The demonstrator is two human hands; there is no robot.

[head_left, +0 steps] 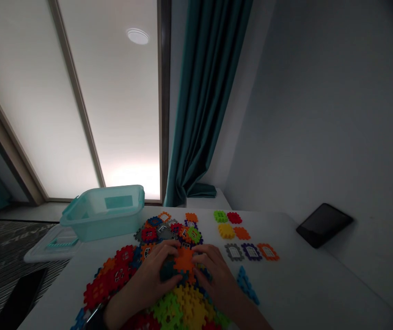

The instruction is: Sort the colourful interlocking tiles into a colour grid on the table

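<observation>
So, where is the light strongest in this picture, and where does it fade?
Throughout the head view: brightest at the foot of the right-hand pale panel; dimmer over the orange interlocking block, though its colour reads clearly; the grey wall darkens to near black at the upper right corner.

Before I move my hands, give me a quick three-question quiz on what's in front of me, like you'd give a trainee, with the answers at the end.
1. Multiple choice: which colour is the piece between the left hand and the right hand?
A) grey
B) orange
C) lime green

2. True or false: the tub is to the right of both hands.

3. Fill in: the row of three frames runs, left to right, grey frame, ____ frame, orange frame.

Key:
1. B, an orange piece.
2. False; the tub is to their left.
3. Purple.
</observation>
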